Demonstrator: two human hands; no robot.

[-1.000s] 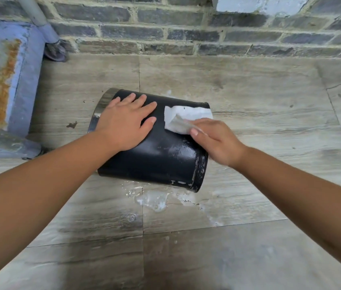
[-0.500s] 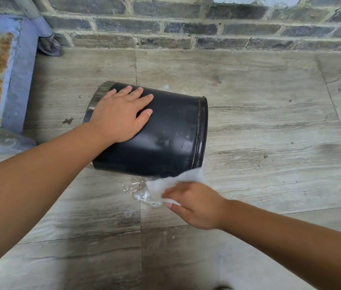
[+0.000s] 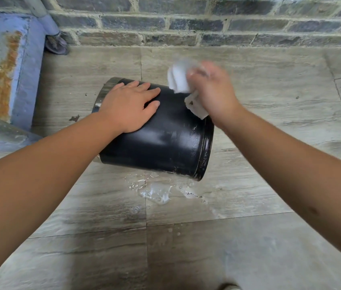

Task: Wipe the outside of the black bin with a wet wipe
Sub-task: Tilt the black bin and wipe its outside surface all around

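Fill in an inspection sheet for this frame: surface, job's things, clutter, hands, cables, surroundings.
Surface: grey tiled floor, with a puddle just in front of the bin.
Job's things: black bin lying on its side, its shiny side facing up; white wipe at the bin's far upper edge, blurred.
Clutter: a small dark speck on the floor left of the bin.
Hands: left hand rests flat on the bin's side; right hand grips the wipe.
Cables: nothing seen.
Surroundings: brick wall behind; rusty blue panel at left; a grey pipe running down to the floor by the wall.
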